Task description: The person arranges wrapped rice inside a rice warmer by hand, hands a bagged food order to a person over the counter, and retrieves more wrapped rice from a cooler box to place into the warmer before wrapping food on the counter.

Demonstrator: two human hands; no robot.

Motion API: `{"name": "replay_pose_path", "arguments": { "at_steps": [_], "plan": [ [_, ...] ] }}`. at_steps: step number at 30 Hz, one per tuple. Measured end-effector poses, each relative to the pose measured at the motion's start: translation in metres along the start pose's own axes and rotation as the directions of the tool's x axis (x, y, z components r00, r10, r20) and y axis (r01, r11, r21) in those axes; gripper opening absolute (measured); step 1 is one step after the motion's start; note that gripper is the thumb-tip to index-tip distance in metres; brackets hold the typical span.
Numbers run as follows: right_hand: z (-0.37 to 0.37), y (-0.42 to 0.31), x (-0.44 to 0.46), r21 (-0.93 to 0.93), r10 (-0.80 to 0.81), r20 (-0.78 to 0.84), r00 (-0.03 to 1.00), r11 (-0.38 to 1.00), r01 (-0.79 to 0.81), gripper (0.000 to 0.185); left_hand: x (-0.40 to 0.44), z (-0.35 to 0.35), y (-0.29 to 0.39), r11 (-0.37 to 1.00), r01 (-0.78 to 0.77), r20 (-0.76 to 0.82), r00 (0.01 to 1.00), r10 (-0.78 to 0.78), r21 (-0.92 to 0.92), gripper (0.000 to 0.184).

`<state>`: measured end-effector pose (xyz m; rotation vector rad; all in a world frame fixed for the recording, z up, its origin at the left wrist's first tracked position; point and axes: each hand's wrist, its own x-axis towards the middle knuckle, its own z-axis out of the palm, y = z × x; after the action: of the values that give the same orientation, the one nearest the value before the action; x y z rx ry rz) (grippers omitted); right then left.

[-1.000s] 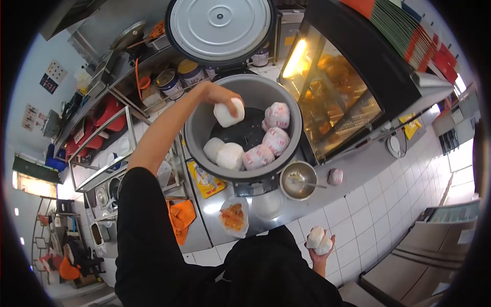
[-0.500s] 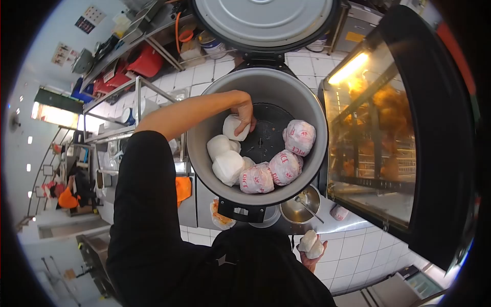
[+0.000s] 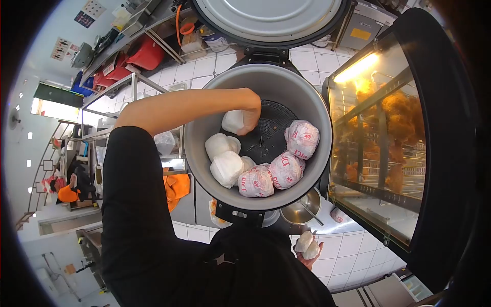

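Observation:
My left hand (image 3: 249, 113) reaches into the big round rice warmer (image 3: 319, 128), fingers curled down around the right side of a white paper-wrapped rice ball (image 3: 233, 122); the fingertips are hidden. Below it, against the left wall, lie more plain white wrapped rice balls (image 3: 226, 169). Three with red "RICE" print, such as one wrapped rice pack (image 3: 286, 170), sit along the lower right wall. Low at the right, outside the warmer, my right hand (image 3: 311, 260) is closed around a pair of white wrapped rice balls (image 3: 307, 244).
The warmer's round lid (image 3: 268, 18) is raised at the back. A lit glass cabinet (image 3: 378, 143) with fried food stands close on the right. In front are a metal bowl (image 3: 299, 212) with a spoon and another printed rice pack (image 3: 337, 214). An orange cloth (image 3: 176, 190) lies at left.
My left wrist has turned and the hand has shifted slightly, still at the same white rice ball. My right hand keeps its bundles with little movement. The view has moved slightly.

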<state>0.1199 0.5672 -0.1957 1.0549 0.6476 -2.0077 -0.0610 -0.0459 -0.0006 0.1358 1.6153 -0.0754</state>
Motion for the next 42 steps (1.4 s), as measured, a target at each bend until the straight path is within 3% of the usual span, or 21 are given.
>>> {"name": "replay_pose_path", "arguments": {
  "at_steps": [4, 6, 10, 13, 16, 19, 22, 25, 31, 34, 37, 38, 40, 41, 42],
  "plan": [
    [-0.008, 0.000, -0.007, -0.004, -0.031, 0.035, 0.999, 1.000, 0.031, 0.071, -0.008, 0.010, 0.010, 1.000, -0.004, -0.150, 0.989, 0.007, 0.020, 0.055],
    [-0.009, 0.001, -0.010, -0.029, -0.065, 0.026, 0.998, 0.997, 0.066, 0.071, 0.028, 0.019, -0.021, 0.993, -0.119, -0.193, 0.974, 0.119, 0.015, 0.049],
    [-0.012, 0.006, -0.021, -0.034, -0.100, 0.009, 0.995, 0.994, 0.100, 0.070, 0.015, 0.038, -0.033, 0.978, -0.211, -0.321, 0.926, 0.199, 0.000, 0.052],
    [-0.017, 0.013, -0.028, -0.074, -0.128, -0.047, 0.991, 0.989, 0.125, 0.067, -0.011, 0.038, -0.010, 0.988, -0.147, -0.155, 0.978, 0.137, -0.057, 0.051],
    [-0.020, 0.017, -0.031, -0.075, -0.140, -0.059, 0.988, 0.988, 0.135, 0.065, -0.001, 0.038, -0.023, 0.902, -0.009, -0.157, 0.985, -0.065, -0.432, 0.050],
    [-0.026, 0.021, -0.031, -0.071, -0.136, -0.060, 0.989, 0.989, 0.131, 0.063, 0.005, 0.041, -0.036, 0.860, -0.174, -0.319, 0.948, 0.015, -0.479, 0.048],
    [-0.017, 0.022, -0.032, -0.072, -0.136, -0.048, 0.990, 0.989, 0.132, 0.062, -0.002, 0.047, -0.022, 0.950, -0.180, -0.358, 0.930, 0.080, -0.256, 0.049],
    [-0.010, 0.022, -0.031, -0.062, -0.130, -0.037, 0.991, 0.990, 0.128, 0.061, 0.012, 0.055, -0.030, 0.973, -0.178, -0.370, 0.922, 0.112, -0.150, 0.050],
    [-0.004, 0.016, -0.032, -0.104, -0.114, -0.027, 0.993, 0.988, 0.111, 0.060, 0.032, 0.075, -0.049, 0.906, -0.265, -0.461, 0.883, 0.090, -0.330, 0.055],
    [-0.004, 0.011, -0.032, -0.105, -0.113, 0.004, 0.994, 0.988, 0.112, 0.062, 0.013, 0.069, -0.044, 0.875, -0.182, -0.446, 0.894, -0.043, -0.449, 0.067],
    [0.011, 0.007, -0.038, -0.137, -0.128, -0.024, 0.991, 0.983, 0.124, 0.066, -0.042, 0.080, -0.020, 0.971, -0.091, -0.475, 0.879, -0.026, -0.221, 0.072],
    [0.008, 0.005, -0.034, -0.142, -0.139, 0.064, 0.988, 0.979, 0.147, 0.067, -0.030, 0.084, -0.029, 0.975, -0.110, -0.493, 0.870, 0.001, -0.192, 0.076],
    [0.008, 0.004, -0.035, -0.094, -0.146, 0.079, 0.986, 0.984, 0.154, 0.066, 0.010, 0.090, -0.049, 0.980, -0.174, -0.515, 0.851, 0.100, -0.099, 0.083],
    [0.017, 0.005, -0.041, -0.056, -0.140, 0.162, 0.977, 0.987, 0.150, 0.067, 0.007, 0.089, -0.043, 0.983, -0.146, -0.528, 0.847, 0.068, -0.108, 0.082],
    [0.012, 0.004, -0.041, -0.020, -0.137, 0.136, 0.981, 0.990, 0.141, 0.068, -0.006, 0.082, -0.037, 0.986, -0.122, -0.543, 0.838, 0.041, -0.113, 0.080]
  ]
}}
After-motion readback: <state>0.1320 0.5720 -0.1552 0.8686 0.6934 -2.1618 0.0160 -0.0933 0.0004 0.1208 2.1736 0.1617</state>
